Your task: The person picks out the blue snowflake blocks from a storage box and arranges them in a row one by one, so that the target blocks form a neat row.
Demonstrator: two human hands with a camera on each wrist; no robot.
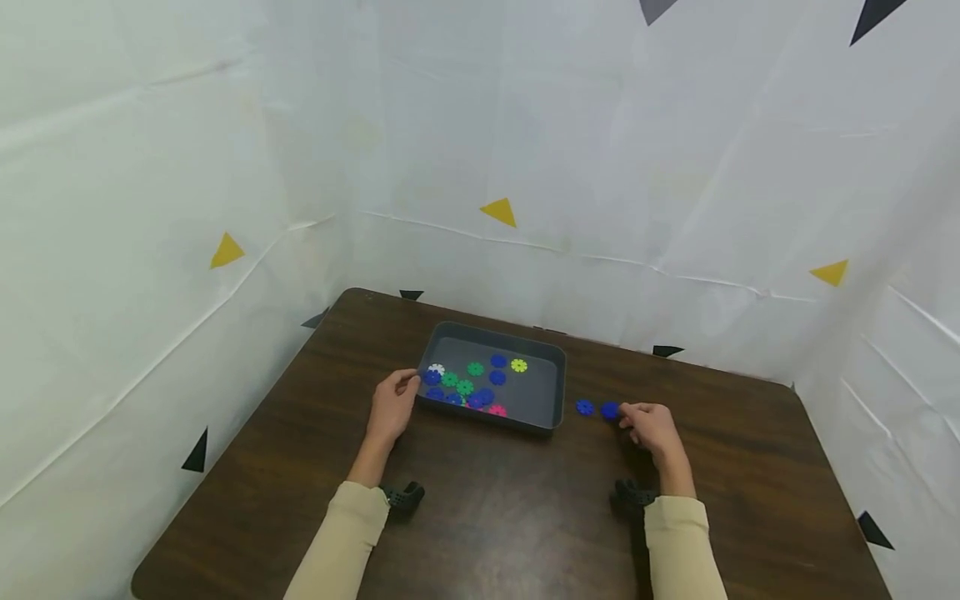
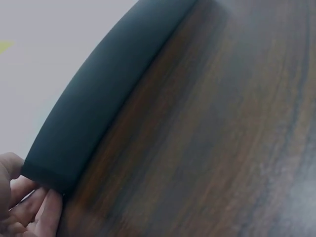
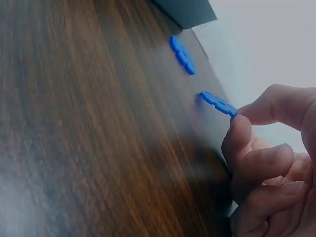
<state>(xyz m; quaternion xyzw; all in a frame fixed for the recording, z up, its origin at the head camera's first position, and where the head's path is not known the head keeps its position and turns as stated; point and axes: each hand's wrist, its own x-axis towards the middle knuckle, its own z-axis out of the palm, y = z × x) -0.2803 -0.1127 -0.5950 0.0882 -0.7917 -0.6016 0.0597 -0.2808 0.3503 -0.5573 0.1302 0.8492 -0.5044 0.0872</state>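
My right hand (image 1: 651, 427) pinches a blue flower-shaped disc (image 3: 217, 103) between thumb and forefinger, tilted close over the table, its other fingers curled. Just left of it a second blue disc (image 1: 585, 407) lies flat on the wood. At the near left corner of the dark grey tray (image 1: 536, 408), my left hand (image 1: 393, 406) grips the wall, thumb at the rim and fingers against the outside. Inside the tray lie several such discs, mostly toward the left: blue, green, a white one (image 1: 437, 369), a yellow one (image 1: 519, 365) and a pink one (image 1: 497, 411).
The brown wood-grain table (image 1: 480, 517) carries the tray in its far half. White sheeting (image 1: 487, 125) with yellow and black triangles hangs behind and along both sides. A dark wrist mount (image 1: 405, 497) sits under the left sleeve's cuff, another (image 1: 633, 493) by the right.
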